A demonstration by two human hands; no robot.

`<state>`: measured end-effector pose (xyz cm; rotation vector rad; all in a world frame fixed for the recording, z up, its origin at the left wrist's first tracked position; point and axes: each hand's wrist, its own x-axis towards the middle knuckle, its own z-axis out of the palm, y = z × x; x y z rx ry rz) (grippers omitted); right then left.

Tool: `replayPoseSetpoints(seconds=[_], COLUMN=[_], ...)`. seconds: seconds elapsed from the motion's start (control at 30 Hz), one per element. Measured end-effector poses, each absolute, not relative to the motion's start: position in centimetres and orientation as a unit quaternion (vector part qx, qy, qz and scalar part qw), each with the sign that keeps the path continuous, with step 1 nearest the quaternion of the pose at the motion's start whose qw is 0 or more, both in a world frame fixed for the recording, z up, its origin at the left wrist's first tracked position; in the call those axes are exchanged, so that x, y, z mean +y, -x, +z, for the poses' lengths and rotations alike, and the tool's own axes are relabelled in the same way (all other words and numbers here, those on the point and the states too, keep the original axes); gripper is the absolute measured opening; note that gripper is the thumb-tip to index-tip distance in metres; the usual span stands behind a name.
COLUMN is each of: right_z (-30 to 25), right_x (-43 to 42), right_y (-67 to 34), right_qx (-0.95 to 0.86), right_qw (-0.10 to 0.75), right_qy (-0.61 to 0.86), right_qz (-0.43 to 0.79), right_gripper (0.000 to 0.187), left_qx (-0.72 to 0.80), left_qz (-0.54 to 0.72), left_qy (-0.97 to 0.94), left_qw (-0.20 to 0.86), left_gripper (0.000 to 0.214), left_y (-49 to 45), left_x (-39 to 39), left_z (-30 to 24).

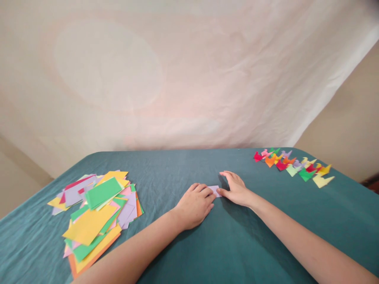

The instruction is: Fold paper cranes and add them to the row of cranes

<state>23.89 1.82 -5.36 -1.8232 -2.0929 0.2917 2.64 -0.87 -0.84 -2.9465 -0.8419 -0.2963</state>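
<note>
A small lilac paper piece point(214, 190) lies flat on the teal tablecloth point(166, 169) near the middle of the table. My left hand point(196, 204) rests palm down on its left part, fingers together and flat. My right hand point(235, 188) lies flat beside it on the right, fingers stretched out, thumb touching the paper's edge. Most of the paper is hidden under the two hands.
A loose heap of coloured paper sheets point(96, 209) in yellow, green, lilac, pink and orange lies at the left. Several folded paper figures point(293, 165) in mixed colours sit in a row at the far right. A pale cloth backdrop point(177, 79) hangs behind the table.
</note>
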Motion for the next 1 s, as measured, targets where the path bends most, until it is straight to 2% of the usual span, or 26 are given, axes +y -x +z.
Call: replayPoseSetpoints(seconds=[0.43, 0.67, 1.0], right_z=[-6.1, -6.3, -5.9], right_x=[1.8, 1.6, 1.6], right_y=[-24.8, -23.3, -23.4], right_qx=[-0.73, -0.716, -0.717], right_qw=[0.254, 0.216, 0.2], right_qy=[0.63, 0.664, 0.666], right_qz=[0.077, 0.021, 0.04], right_gripper=[0.057, 0.071, 0.068], left_qx=[-0.274, -0.275, -0.293], left_qz=[-0.101, -0.107, -0.112], left_qy=[0.956, 0.955, 0.949], left_qw=[0.027, 0.021, 0.007], left_gripper=[0.028, 0.031, 0.027], left_y=[-2.6, -2.4, -1.9], left_x=[-0.9, -0.9, -1.2], left_z=[-0.9, -0.9, -0.3])
